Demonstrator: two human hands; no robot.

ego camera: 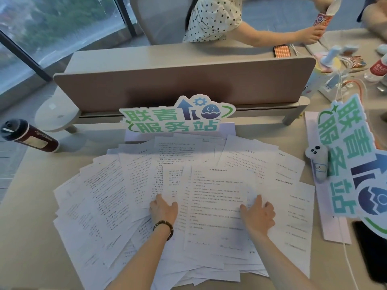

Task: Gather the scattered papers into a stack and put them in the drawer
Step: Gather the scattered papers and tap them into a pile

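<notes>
Several white printed papers (100, 197) lie fanned out and overlapping across the desk in front of me. One sheet (215, 206) lies on top in the middle. My left hand (163, 210), a beaded bracelet on its wrist, rests flat on the papers at that sheet's left edge. My right hand (258, 216) rests flat on the papers at its right edge, fingers spread. Neither hand grips anything. No drawer is in view.
A dark red bottle (27, 136) lies at the desk's left edge. A green cut-out sign (178, 116) stands against the divider panel (184, 80); another sign (360, 170) and a small white toy (317, 162) sit at right. A person in a dotted top (213, 17) sits beyond the divider.
</notes>
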